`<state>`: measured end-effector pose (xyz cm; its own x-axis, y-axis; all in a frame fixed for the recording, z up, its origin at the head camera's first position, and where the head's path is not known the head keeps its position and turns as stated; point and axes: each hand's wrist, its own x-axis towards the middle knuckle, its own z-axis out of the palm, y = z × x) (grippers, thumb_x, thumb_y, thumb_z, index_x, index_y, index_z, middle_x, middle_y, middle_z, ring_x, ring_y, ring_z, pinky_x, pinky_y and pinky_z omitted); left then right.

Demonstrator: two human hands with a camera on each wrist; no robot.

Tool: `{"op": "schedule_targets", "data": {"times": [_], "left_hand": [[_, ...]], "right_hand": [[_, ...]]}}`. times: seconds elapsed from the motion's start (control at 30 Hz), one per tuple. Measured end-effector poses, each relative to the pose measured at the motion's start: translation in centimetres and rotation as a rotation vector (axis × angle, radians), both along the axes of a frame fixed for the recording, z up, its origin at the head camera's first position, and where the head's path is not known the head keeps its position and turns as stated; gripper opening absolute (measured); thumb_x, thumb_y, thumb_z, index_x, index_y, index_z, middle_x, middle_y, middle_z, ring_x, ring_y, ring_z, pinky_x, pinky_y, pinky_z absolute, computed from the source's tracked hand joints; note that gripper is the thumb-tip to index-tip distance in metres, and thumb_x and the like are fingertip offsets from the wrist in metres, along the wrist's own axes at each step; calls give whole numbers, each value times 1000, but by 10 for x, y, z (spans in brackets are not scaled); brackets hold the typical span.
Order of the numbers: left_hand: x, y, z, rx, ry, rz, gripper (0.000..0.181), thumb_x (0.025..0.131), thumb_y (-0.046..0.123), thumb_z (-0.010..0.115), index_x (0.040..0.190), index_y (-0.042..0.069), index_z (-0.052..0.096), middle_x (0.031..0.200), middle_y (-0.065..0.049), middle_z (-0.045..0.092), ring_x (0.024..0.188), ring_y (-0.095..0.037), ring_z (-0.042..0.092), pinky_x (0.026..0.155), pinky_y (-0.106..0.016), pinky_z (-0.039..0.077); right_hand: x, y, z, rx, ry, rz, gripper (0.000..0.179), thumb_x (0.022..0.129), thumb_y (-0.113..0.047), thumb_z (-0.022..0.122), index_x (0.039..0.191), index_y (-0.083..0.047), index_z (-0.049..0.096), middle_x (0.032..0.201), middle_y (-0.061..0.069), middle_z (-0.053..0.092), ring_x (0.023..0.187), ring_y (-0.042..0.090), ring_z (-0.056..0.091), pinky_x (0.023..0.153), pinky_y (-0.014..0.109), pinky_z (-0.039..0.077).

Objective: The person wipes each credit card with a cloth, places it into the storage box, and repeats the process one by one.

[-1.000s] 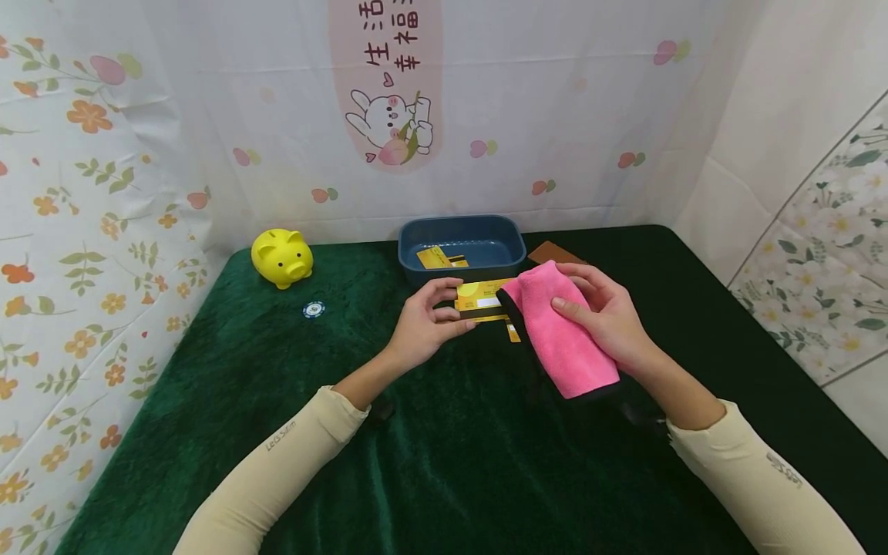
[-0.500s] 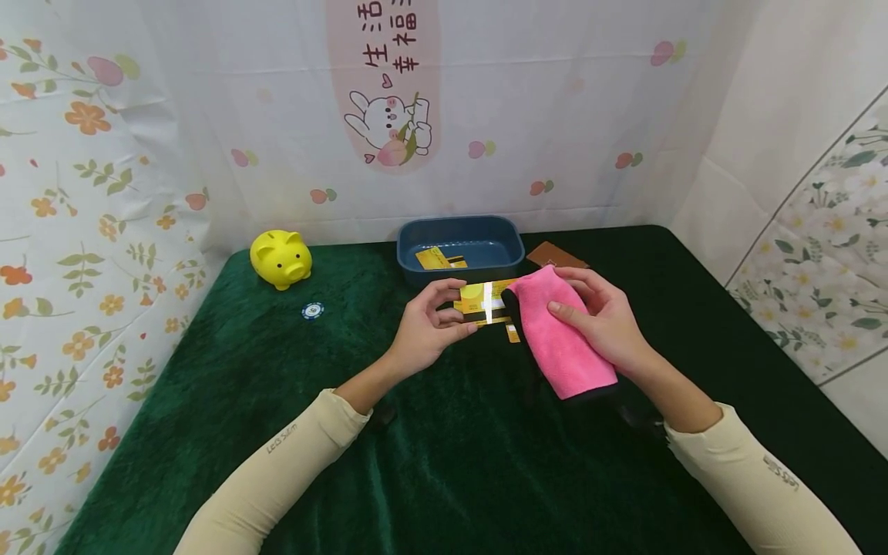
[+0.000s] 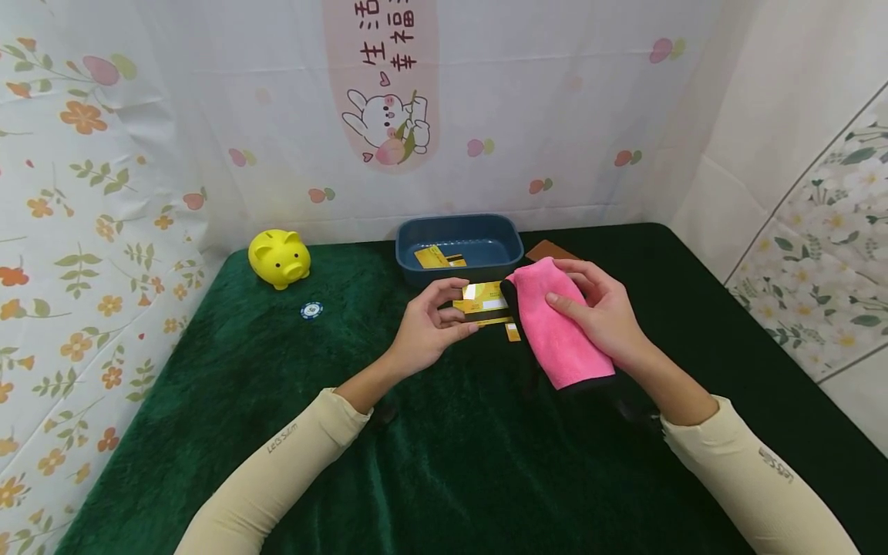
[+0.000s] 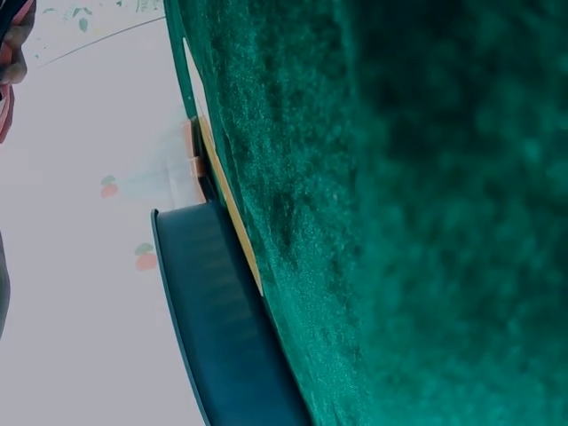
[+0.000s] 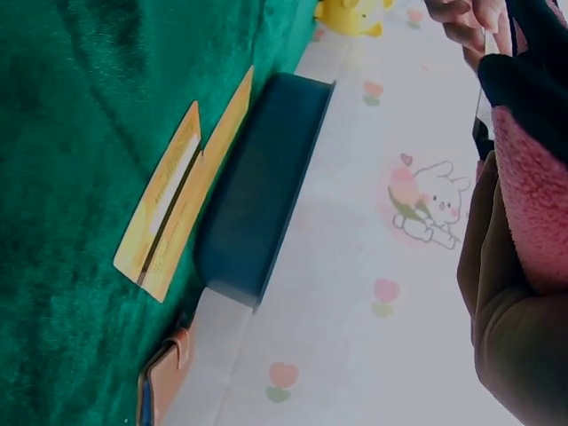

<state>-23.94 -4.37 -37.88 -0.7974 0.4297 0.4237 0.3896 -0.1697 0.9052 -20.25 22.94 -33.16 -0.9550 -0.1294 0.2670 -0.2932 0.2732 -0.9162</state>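
Observation:
My left hand [image 3: 428,324] pinches a yellow bank card [image 3: 486,297] with a dark stripe by its left end, above the green-covered table. A pink cloth [image 3: 558,324] with black edging is in my right hand [image 3: 605,312], folded over the card's right end, which it hides. My right thumb lies on the cloth's near face. In the right wrist view, yellow cards [image 5: 160,209] lie on the table before the blue basin [image 5: 266,177]; in the head view the held card and hands mostly hide them. More yellow cards [image 3: 432,257] lie inside the basin.
A yellow piggy bank [image 3: 279,258] stands at the back left, with a blue-and-white poker chip [image 3: 311,310] in front of it. A brown wallet [image 3: 548,250] lies right of the basin, partly behind the cloth. Printed curtains hang behind the table and at both sides.
The cloth and my right hand shift slightly up and leftward along the card. The bright glare on the card changes place. My left hand keeps its hold, nearly still.

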Motion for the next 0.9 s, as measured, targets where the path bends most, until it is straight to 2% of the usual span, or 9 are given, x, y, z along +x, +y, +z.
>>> {"op": "schedule_targets", "data": {"times": [0.33, 0.6, 0.9], "left_hand": [[-1, -4, -1, -20, 33, -14, 56, 87, -14, 67, 138, -5, 47, 122, -23, 59, 97, -30, 70, 87, -36, 57], [-2, -2, -1, -44, 25, -15, 58, 86, -12, 69, 140, -6, 46, 121, -27, 58, 95, -28, 71, 86, -36, 57], [-2, 1, 0, -34, 5, -27, 58, 84, -13, 70, 137, -8, 47, 117, -23, 59, 93, -27, 71, 87, -37, 57]], "right_hand": [[-4, -10, 2, 0, -9, 24, 46, 97, -15, 64, 140, -11, 50, 121, 3, 60, 96, 19, 64, 69, 29, 59], [-6, -14, 1, 2, -28, 45, 46, 97, -16, 65, 141, -12, 50, 122, 6, 60, 96, 20, 64, 69, 30, 59], [-8, -18, 0, 17, -36, 53, 47, 96, -18, 66, 141, -12, 50, 123, 11, 59, 96, 21, 64, 70, 31, 60]]}}
